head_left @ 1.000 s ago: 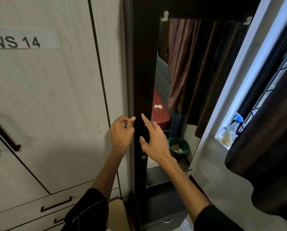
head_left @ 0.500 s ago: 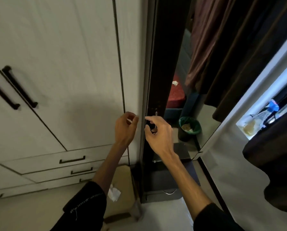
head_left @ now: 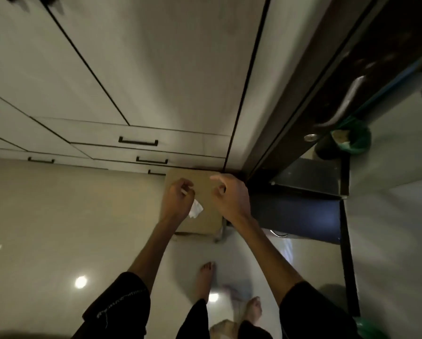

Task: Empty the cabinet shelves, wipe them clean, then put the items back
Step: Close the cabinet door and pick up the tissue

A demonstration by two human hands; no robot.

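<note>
The view points down at the floor in front of the dark cabinet (head_left: 303,81), whose mirrored door (head_left: 388,167) carries a metal handle (head_left: 344,101) and a round lock (head_left: 311,137). My left hand (head_left: 177,204) hovers over a brown stool top (head_left: 200,178) and pinches a small white piece between thumb and fingers. A crumpled white tissue (head_left: 197,211) lies on the stool just right of that hand. My right hand (head_left: 232,199) is beside it, fingers loosely curled, holding nothing. The cabinet shelves are out of sight.
A white wardrobe (head_left: 156,69) with black-handled drawers (head_left: 138,141) fills the upper left. A green bin (head_left: 352,140) shows in the mirror. A dark low drawer unit (head_left: 295,214) sits below the mirror. My bare feet (head_left: 205,277) stand on glossy tiles.
The camera has tilted sharply down. Both hands have dropped from the cabinet door's edge and lock to just above the stool. The left still pinches the small white piece.
</note>
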